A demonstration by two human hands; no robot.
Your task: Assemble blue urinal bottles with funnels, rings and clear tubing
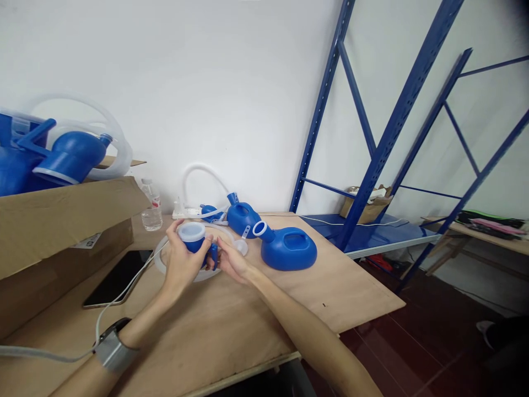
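Left hand [182, 263]: fingers curled round one small blue plastic cup-shaped fitting with a translucent white rim [193, 237]; thumb on the near side, fingertips over the far rim. Grip closed on the fitting, which is held just above the desk [256, 325].

Right hand [232, 263]: fingers drawn together, pinching a small blue tab at the lower right of the same fitting. So the fitting sits between both hands, left fingers wrapping its body, right fingertips touching its lower edge.

Under the hands: one coil of clear flexible plastic tubing [165, 264] lying on the desk, one run of it trailing toward the left wrist, which wears one grey band [114, 347].

Count on the desk beyond the hands: two large blue plastic bottle-shaped vessels, the nearer flat oval one [288, 251] with a white-ringed neck, the farther one [242, 216] just behind it with a white hose arching up. One black phone [118, 278] left of the coil. One clear plastic water bottle [151, 207] near the wall. One white power strip [187, 212] beside it.

Far left: one open cardboard box [61, 220] holding more blue vessels and tubing; number inside cannot be told. Right: one blue metal shelf rack [384, 143].
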